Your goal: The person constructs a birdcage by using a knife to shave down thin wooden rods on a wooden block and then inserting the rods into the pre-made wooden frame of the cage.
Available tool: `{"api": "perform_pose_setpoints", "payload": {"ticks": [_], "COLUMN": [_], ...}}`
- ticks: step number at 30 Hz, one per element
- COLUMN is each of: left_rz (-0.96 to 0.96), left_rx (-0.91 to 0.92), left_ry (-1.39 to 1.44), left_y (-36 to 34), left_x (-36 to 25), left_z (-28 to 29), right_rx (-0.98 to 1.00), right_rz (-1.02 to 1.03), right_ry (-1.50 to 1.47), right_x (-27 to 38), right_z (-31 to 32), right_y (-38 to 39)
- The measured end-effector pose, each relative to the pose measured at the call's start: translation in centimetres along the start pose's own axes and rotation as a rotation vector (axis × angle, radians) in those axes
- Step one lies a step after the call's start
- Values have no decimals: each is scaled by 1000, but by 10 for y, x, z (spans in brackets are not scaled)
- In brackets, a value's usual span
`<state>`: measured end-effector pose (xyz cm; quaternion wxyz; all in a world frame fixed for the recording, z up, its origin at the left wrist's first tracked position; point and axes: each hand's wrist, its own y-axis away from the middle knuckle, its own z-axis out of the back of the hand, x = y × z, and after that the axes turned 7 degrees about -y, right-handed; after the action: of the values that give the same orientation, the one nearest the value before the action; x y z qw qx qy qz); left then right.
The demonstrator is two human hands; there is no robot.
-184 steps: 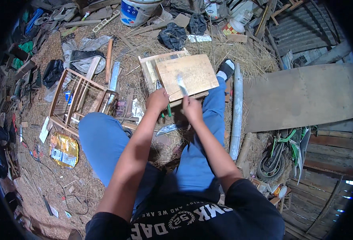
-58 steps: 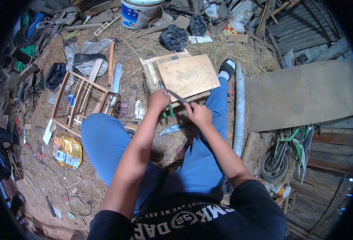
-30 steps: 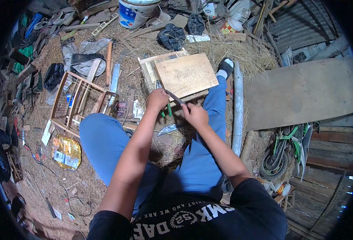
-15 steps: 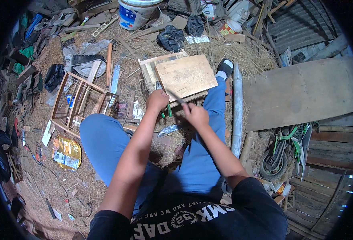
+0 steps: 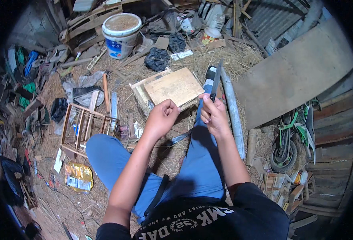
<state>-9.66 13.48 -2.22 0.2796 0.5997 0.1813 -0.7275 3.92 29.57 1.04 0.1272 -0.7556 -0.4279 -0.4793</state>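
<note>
Right of wooden board (image 5: 173, 87): right hand (image 5: 216, 117) grips knife (image 5: 217, 82). Board's near side: left hand (image 5: 159, 121), fingers curled, grasp unclear.

My right hand (image 5: 216, 115) partly hides the handle (image 5: 213, 97) of the knife (image 5: 217, 79); whether my left hand (image 5: 160, 121) pinches anything, I can't tell. Nearest me, the lower edge crops my shirt (image 5: 260, 216).
</note>
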Motion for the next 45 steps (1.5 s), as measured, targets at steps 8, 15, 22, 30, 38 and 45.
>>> {"api": "perform_pose_setpoints", "payload": {"ticks": [8,15,22,30,38,45], "left_rz": [-67,-66,-79,-59,-69,-74], "left_rx": [19,45,78,129,104,64], "left_ry": [105,122,141,185,141,29], "left_y": [61,85,95,101,94,73], "left_x": [-70,-94,-105,-121,-118,-105], "left_z": [-2,2,-3,-7,-8,-6], "right_rx": [80,216,251,209,181,144], "right_rz": [162,214,243,230,215,196], "right_ry": [-106,-83,-109,-123,-126,-108], "right_x": [31,49,57,60,61,53], "right_z": [-17,-24,-20,-16,-12,-6], "right_y": [47,76,86,89,83,63]}}
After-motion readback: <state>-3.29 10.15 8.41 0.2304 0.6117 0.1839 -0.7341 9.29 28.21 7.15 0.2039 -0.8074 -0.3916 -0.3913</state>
